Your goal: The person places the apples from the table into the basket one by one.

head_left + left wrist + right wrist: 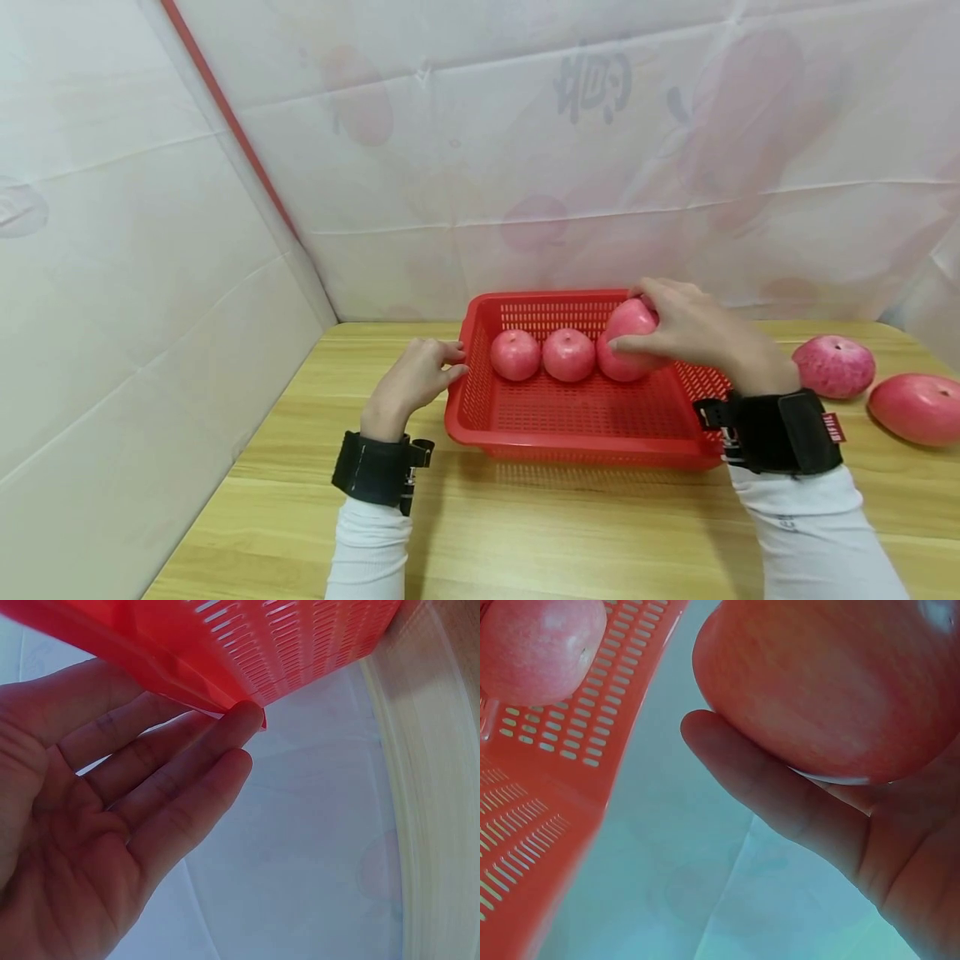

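My right hand (686, 325) grips a pink-red apple (632, 319) above the right half of the red basket (585, 446). In the right wrist view the thumb lies under that apple (832, 690); the other fingers are mostly hidden. Another apple (618, 365) in the basket is partly covered by the held one. To its left sit two more apples, a middle one (568, 356) and a left one (515, 356). My left hand (412, 379) touches the basket's left rim. In the left wrist view its fingers (180, 817) look nearly straight, some tips hidden behind the rim.
To the right of the basket, a mottled pink round fruit (834, 367) and a smooth red oval fruit (918, 408) lie on the wooden table (570, 533). A pale printed sheet (465, 167) rises behind the table, and another stands along its left side.
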`<move>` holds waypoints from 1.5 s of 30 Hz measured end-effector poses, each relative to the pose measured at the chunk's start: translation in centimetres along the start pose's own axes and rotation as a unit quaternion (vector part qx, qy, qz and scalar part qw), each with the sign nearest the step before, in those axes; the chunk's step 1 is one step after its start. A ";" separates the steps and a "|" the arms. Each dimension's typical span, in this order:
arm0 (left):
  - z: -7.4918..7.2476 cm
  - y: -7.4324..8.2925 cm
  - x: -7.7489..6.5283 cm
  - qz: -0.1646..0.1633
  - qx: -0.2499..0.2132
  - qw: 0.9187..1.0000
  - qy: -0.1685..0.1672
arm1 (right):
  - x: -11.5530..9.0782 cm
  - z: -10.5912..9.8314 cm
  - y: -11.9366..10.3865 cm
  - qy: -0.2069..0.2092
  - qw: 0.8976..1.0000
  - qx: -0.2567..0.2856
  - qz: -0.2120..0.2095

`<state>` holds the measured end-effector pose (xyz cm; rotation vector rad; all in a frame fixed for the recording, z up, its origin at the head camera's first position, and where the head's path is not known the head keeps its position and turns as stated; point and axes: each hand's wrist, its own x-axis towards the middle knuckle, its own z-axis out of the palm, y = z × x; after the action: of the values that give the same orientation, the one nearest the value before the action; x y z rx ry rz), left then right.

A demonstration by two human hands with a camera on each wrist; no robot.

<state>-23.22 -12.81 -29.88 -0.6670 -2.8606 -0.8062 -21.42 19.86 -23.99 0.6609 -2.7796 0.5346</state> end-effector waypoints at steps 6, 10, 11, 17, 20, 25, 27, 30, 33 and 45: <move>-0.1 -0.1 -0.1 0.002 -0.001 1.000 0.001 | 0.2 0.5 -0.6 -0.011 1.000 0.001 0.002; -0.1 0.0 -0.1 0.002 0.003 1.000 0.004 | 0.3 0.7 -0.9 -0.022 1.000 0.004 0.015; 0.0 0.0 -0.1 0.002 0.004 1.000 0.004 | 0.4 0.7 -0.9 -0.024 1.000 0.004 0.017; 0.0 0.0 0.0 0.001 0.003 1.000 0.004 | 0.6 0.8 -1.2 -0.029 0.999 -0.006 0.016; 0.0 0.0 0.0 0.003 0.004 1.000 0.006 | 0.8 0.9 -1.4 -0.039 0.999 -0.005 0.021; 0.0 0.0 0.0 0.005 0.006 1.000 0.005 | 0.9 1.1 -1.6 -0.048 0.999 0.001 0.025; 0.0 0.0 0.0 0.004 0.006 1.000 0.005 | 0.9 1.1 -1.7 -0.050 0.998 0.004 0.025; 0.0 0.0 -0.1 0.002 0.003 1.000 0.003 | 1.0 1.3 -1.8 -0.052 0.998 0.006 0.023; 0.0 0.0 -0.1 0.000 0.002 1.000 0.001 | 1.2 1.4 -2.0 -0.054 0.998 0.010 0.021; 0.0 0.1 -0.1 -0.001 -0.004 1.000 0.002 | 1.6 2.0 -2.7 -0.061 0.998 0.031 0.018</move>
<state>-23.12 -12.79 -29.82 -0.6624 -2.8577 -0.8176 -21.85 16.15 -24.55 0.6805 -2.9032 0.6089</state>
